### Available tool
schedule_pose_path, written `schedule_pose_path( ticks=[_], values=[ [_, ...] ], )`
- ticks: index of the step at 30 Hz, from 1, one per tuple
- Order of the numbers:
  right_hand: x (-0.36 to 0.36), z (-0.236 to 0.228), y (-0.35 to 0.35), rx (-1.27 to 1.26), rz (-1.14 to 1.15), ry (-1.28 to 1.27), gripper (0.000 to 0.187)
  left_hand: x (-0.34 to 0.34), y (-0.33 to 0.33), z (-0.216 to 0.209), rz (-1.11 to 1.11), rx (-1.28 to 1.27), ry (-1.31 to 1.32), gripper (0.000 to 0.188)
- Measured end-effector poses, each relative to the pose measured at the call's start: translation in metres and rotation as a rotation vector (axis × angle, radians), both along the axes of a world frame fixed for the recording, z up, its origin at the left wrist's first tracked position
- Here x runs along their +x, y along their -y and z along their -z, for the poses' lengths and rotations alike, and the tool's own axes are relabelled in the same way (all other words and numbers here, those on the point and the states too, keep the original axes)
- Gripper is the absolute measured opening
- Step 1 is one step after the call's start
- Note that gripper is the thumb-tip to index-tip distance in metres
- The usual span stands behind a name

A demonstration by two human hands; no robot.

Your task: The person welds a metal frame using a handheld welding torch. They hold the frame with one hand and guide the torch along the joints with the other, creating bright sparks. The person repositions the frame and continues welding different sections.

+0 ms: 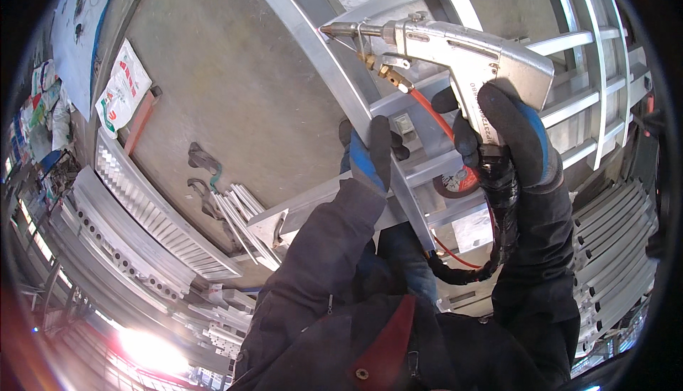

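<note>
A handheld laser welding gun (452,48), silver-white with a long pointed nozzle, is gripped at its handle by my gloved right hand (518,131). Its nozzle tip points left, at the long metal rail (320,46) of a frame; I cannot tell whether they touch. A red hose (430,110) with brass fittings runs along the gun, and a black-wrapped cable (501,213) drops from the handle. My gloved left hand (370,155) is closed around the same rail, lower down and nearer to me.
Metal crossbars (569,110) of the frame spread to the right. A red round disc (459,180) lies beneath the rail. Thin metal bars (245,213) and dark gloves (203,160) lie on the floor left. Stacked metal profiles stand left (128,231) and right (615,249).
</note>
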State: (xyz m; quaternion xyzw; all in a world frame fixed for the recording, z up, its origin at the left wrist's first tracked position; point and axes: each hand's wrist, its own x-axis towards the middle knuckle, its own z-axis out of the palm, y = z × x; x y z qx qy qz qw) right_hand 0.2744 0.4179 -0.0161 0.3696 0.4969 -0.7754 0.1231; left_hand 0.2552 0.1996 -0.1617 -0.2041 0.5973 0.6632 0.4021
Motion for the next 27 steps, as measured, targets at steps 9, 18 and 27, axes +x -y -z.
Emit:
schedule_pose_path(
  ticks=[9,18,27],
  values=[
    [0.0,0.007,0.005,0.089,-0.016,-0.038,0.055,-0.001,-0.003,-0.005,-0.035,0.036,0.056,0.05],
    [0.005,0.014,-0.005,-0.103,-0.066,-0.062,0.045,-0.003,-0.003,-0.007,-0.024,0.026,0.006,0.042],
    [-0.01,-0.004,-0.008,-0.079,-0.115,-0.013,0.047,-0.004,-0.003,-0.008,0.011,-0.007,0.027,0.047]
  ],
)
